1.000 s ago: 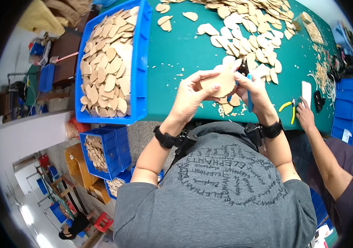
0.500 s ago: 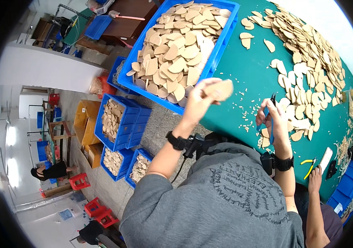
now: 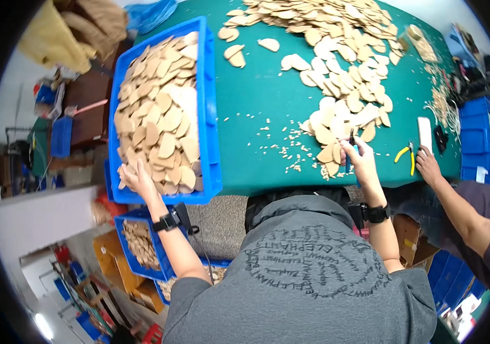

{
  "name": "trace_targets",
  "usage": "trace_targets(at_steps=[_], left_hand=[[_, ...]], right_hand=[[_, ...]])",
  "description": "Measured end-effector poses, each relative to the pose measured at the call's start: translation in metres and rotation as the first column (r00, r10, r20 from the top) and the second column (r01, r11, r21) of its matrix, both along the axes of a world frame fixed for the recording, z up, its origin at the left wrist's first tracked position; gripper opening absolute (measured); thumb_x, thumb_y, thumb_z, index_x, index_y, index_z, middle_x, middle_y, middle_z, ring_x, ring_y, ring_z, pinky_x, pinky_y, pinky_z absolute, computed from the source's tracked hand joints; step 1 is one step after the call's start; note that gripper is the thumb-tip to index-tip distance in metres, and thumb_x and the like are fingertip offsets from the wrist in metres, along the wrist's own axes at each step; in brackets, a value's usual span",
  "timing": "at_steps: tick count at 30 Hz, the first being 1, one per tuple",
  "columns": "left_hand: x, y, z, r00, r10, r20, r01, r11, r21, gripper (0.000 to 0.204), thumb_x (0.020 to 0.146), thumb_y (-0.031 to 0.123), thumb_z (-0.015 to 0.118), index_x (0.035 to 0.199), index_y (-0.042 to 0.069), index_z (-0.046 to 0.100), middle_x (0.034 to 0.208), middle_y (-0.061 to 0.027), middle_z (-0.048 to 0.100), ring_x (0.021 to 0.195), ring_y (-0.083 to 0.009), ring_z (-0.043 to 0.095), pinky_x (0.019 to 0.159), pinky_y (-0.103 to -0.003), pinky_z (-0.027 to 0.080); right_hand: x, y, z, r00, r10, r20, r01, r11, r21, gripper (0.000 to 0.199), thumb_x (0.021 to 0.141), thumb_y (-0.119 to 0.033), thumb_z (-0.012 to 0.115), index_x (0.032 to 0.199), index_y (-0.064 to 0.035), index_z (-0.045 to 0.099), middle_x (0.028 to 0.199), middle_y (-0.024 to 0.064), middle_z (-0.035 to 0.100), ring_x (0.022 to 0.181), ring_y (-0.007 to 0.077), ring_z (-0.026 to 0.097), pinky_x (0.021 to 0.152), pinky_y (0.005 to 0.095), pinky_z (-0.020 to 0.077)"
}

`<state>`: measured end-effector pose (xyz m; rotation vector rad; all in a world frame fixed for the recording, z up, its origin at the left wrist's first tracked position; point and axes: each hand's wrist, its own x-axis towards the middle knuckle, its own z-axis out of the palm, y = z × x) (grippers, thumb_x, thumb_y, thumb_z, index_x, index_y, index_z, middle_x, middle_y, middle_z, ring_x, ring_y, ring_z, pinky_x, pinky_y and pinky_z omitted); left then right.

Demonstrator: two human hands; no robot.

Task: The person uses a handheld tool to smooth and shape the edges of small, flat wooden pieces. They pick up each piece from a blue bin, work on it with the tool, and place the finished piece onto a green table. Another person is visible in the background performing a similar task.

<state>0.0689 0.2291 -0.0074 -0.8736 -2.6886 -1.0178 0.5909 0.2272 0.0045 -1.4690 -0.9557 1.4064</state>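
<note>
Left hand [image 3: 136, 178] reaches into the blue bin [image 3: 209, 114], at its near corner. Grip loose, fingers spread flat on the tan pieces [image 3: 159, 123] that fill the bin; nothing clasped. The bin sits at the left edge of the green table [image 3: 262, 97], ahead of this grip.

Right hand [image 3: 359, 160] is at the near table edge, well apart from the left. Grip closed around a blue-handled tool [image 3: 350, 150]; fingertips touch a tan piece [image 3: 326, 153] at the near end of the loose pile [image 3: 342, 74], which spreads ahead of the grip. Small chips [image 3: 282, 152] lie just left of this grip.

Further right, another person's hand [image 3: 426, 164] rests on the table beside yellow pliers [image 3: 405, 153] and a white bar [image 3: 424, 133].
</note>
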Motion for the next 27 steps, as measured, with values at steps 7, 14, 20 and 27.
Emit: trace_targets(at_steps=[7,14,20,27], left_hand=[[0.233,0.103,-0.015,0.362,-0.926,0.112,0.919,0.374,0.124,0.053,0.081,0.031,0.067,0.127,0.009,0.051,0.14,-0.0245,0.034,0.128,-0.0379,0.034,0.108,-0.045,0.025],[0.452,0.198,-0.068,0.205,-0.843,0.498,0.972,0.234,-0.004,0.069,0.079,0.042,0.065,0.129,0.0,0.046,0.124,-0.0233,0.05,0.115,-0.0332,0.05,0.095,-0.041,0.041],[0.51,0.232,-0.088,0.362,-0.81,0.462,0.93,0.285,-0.23,0.058,0.071,0.037,0.073,0.112,-0.001,0.056,0.11,-0.0195,0.062,0.101,-0.0354,0.06,0.086,-0.043,0.046],[0.482,0.167,-0.036,-0.322,-0.361,0.875,0.911,0.132,0.39,0.041,0.087,0.028,0.067,0.115,0.0,0.058,0.102,-0.0052,0.066,0.091,-0.0092,0.062,0.08,-0.024,0.05]], right_hand=[[0.057,-0.002,-0.033,0.983,-0.148,0.109,0.158,0.984,-0.086,0.024,0.085,-0.023,0.067,0.098,-0.0031,0.062,0.072,-0.0002,0.059,0.062,0.0049,0.053,0.053,0.0188,0.0427],[0.1,-0.005,-0.028,0.968,-0.193,0.16,0.209,0.973,-0.096,0.027,0.085,-0.019,0.067,0.101,0.0009,0.061,0.078,0.0019,0.061,0.065,0.0067,0.056,0.057,0.0209,0.0472],[0.14,-0.01,-0.026,0.97,-0.208,0.124,0.223,0.967,-0.122,0.024,0.085,-0.017,0.066,0.101,-0.0002,0.061,0.077,0.001,0.061,0.066,0.0064,0.056,0.057,0.0206,0.046],[0.155,0.037,-0.011,0.97,-0.121,0.212,0.109,0.992,0.067,0.028,0.083,-0.018,0.069,0.103,-0.0004,0.062,0.075,-0.0024,0.056,0.065,0.0037,0.051,0.058,0.0186,0.041]])
